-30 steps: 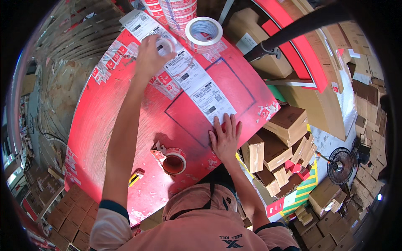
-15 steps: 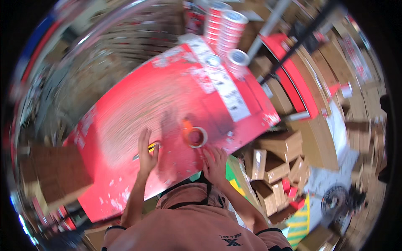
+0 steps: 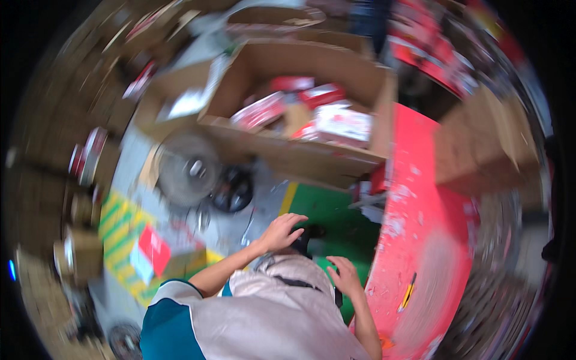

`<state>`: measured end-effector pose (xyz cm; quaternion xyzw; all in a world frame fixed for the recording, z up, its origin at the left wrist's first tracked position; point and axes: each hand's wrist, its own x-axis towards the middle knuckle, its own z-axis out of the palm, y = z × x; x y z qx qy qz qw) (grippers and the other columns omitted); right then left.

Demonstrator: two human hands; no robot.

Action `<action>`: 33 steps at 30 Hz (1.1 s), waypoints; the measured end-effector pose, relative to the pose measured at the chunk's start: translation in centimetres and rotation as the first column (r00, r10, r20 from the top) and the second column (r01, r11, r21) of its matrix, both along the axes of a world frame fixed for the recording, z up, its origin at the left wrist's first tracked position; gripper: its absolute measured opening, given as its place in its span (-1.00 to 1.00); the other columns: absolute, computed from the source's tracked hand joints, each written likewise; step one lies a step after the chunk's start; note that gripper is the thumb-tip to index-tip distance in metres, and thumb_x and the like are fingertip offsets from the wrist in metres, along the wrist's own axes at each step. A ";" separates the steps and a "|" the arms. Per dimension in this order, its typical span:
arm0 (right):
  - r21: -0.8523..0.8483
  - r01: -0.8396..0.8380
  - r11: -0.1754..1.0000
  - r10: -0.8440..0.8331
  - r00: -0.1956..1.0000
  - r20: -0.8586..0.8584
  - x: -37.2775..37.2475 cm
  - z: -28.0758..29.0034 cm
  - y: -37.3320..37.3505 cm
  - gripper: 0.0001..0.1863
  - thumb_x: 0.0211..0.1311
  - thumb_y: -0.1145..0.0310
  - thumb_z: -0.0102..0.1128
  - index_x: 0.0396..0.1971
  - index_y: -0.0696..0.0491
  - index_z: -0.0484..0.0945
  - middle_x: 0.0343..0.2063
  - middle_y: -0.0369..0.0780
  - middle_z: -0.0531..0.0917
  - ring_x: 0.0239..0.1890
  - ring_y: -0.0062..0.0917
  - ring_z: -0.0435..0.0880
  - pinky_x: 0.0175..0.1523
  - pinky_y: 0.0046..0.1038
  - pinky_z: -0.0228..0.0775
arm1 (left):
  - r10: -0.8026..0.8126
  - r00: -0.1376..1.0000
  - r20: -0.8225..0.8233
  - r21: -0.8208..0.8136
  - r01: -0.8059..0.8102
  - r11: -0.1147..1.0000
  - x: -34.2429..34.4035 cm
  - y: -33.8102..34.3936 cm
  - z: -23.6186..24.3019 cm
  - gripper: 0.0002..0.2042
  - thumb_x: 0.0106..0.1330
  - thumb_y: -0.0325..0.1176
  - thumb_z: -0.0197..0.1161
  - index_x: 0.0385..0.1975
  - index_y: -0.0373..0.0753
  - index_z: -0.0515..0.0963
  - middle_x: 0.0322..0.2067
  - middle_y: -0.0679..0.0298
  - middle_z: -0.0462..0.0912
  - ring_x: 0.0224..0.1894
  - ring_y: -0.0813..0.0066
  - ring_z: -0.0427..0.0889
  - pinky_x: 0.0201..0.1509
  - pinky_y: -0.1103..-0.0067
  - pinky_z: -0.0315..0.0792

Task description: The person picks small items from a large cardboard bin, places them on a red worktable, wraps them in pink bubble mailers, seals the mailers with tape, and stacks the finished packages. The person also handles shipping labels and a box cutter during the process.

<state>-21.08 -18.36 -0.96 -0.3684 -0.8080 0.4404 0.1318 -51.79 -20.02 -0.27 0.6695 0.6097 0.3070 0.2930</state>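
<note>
My left hand [image 3: 282, 233] hangs in front of my waist over the floor, fingers loosely apart, holding nothing. To its right, my right hand [image 3: 345, 275] is raised beside the edge of a red table [image 3: 393, 240], also with its fingers apart and nothing in them. A yellow and black utility knife [image 3: 408, 292] lies on the tabletop, right of that hand and apart from it. Near the lower edge of the view, a bit of something orange [image 3: 386, 343] shows beside my right forearm; most of it is hidden.
Ahead stands a large open cardboard box [image 3: 288, 144] holding red and white packages [image 3: 342, 123]. A floor fan [image 3: 189, 168] is at its left. Cardboard boxes [image 3: 486, 144] sit on the table's far end; a red and white box [image 3: 153, 252] is on the striped floor.
My view has swung round, so the red table now lies to my right and the large box is ahead. Both hands have moved from over the table to its left side.
</note>
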 end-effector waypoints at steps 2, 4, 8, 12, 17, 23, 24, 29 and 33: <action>-0.025 -0.306 0.952 0.305 0.934 0.183 -1.5 -1.0 1.1 -0.63 0.22 0.28 0.27 0.01 0.09 0.60 -0.03 -0.07 0.66 0.06 -0.16 0.60 0.17 -0.19 0.43 | 0.010 0.994 -0.112 -0.282 -0.041 0.959 -2.7 -7.3 -3.4 -0.51 0.33 -0.13 0.23 0.18 -0.27 0.47 0.07 0.00 0.59 0.10 0.03 0.56 0.23 0.26 0.40; -0.136 -0.507 0.851 0.511 0.743 0.433 -2.8 -1.4 2.3 -0.61 0.22 0.25 0.28 0.03 0.06 0.60 -0.01 -0.07 0.65 0.06 -0.13 0.60 0.17 -0.14 0.43 | 0.442 0.870 0.219 -0.711 -0.168 0.683 -4.5 -13.1 -6.3 -0.48 0.36 -0.03 0.23 0.22 -0.22 0.49 0.19 0.07 0.55 0.20 0.16 0.53 0.30 0.35 0.36; -0.087 -0.489 0.868 0.465 0.736 0.492 -7.8 -0.8 3.5 -0.59 0.23 0.22 0.27 0.05 0.04 0.59 0.03 -0.08 0.64 0.09 -0.15 0.59 0.17 -0.14 0.43 | 0.162 0.963 0.215 -0.652 0.018 0.758 -16.4 -17.5 -10.0 -0.56 0.37 0.04 0.21 0.03 -0.16 0.66 -0.03 0.16 0.72 0.01 0.30 0.68 0.15 0.43 0.49; 0.026 -0.274 0.961 0.265 0.948 0.176 -13.5 -0.4 2.5 -0.60 0.26 0.23 0.24 0.05 0.08 0.57 0.06 -0.05 0.61 0.14 -0.15 0.55 0.22 -0.18 0.39 | 0.634 0.702 -0.323 -0.129 -0.697 0.706 -34.2 -13.9 -9.2 -0.73 0.24 -0.21 0.24 -0.20 -0.23 0.68 -0.21 0.06 0.72 -0.12 0.06 0.68 0.01 0.27 0.53; -0.074 -0.216 0.973 0.227 0.880 0.417 -18.7 -1.0 1.6 -0.56 0.24 0.20 0.25 0.06 0.11 0.57 0.07 -0.03 0.60 0.14 -0.12 0.55 0.23 -0.18 0.39 | 0.785 0.103 -0.610 0.369 -0.840 0.397 -52.5 -6.2 -6.5 -0.34 0.19 0.11 0.30 0.25 -0.07 0.40 0.16 0.07 0.52 0.15 0.00 0.51 0.19 0.15 0.39; -0.137 0.011 0.991 0.046 0.912 0.407 -21.5 -2.1 0.3 -0.58 0.27 0.21 0.22 0.05 0.13 0.58 0.02 0.00 0.62 0.10 -0.08 0.58 0.23 -0.20 0.39 | 0.731 0.156 -0.665 0.096 -0.952 0.291 -56.6 -5.7 -8.0 0.01 -0.02 0.50 0.25 0.29 -0.21 0.34 0.14 -0.01 0.52 0.20 -0.05 0.46 0.22 0.09 0.35; -0.187 0.100 0.977 -0.015 0.913 0.408 -21.8 -2.3 -0.1 -0.59 0.27 0.22 0.22 0.04 0.13 0.59 0.01 -0.01 0.63 0.09 -0.07 0.58 0.22 -0.20 0.40 | 0.746 0.174 -0.643 0.117 -0.940 0.319 -56.5 -6.4 -8.1 -0.02 -0.02 0.46 0.29 0.27 -0.21 0.36 0.12 -0.01 0.53 0.19 -0.04 0.47 0.21 0.11 0.36; -0.260 0.184 0.948 -0.030 0.864 0.502 -22.8 -4.6 -2.7 -0.61 0.24 0.25 0.24 0.03 0.09 0.59 -0.04 0.03 0.64 0.04 -0.05 0.60 0.17 -0.17 0.43 | 0.793 0.340 -0.506 0.263 -0.814 0.517 -56.1 -10.9 -8.6 -0.13 -0.05 0.25 0.49 0.19 -0.22 0.42 0.06 0.00 0.55 0.11 -0.03 0.50 0.16 0.18 0.40; -0.342 0.222 0.913 -0.042 0.885 0.463 -22.8 -7.2 -4.4 -0.64 0.22 0.24 0.26 -0.02 0.08 0.62 -0.08 0.02 0.66 -0.01 -0.05 0.62 0.12 -0.18 0.46 | 0.772 0.446 -0.453 0.279 -0.751 0.598 -57.6 -12.8 -10.9 -0.14 -0.09 0.15 0.56 0.17 -0.24 0.43 0.03 0.00 0.56 0.07 -0.04 0.52 0.17 0.20 0.40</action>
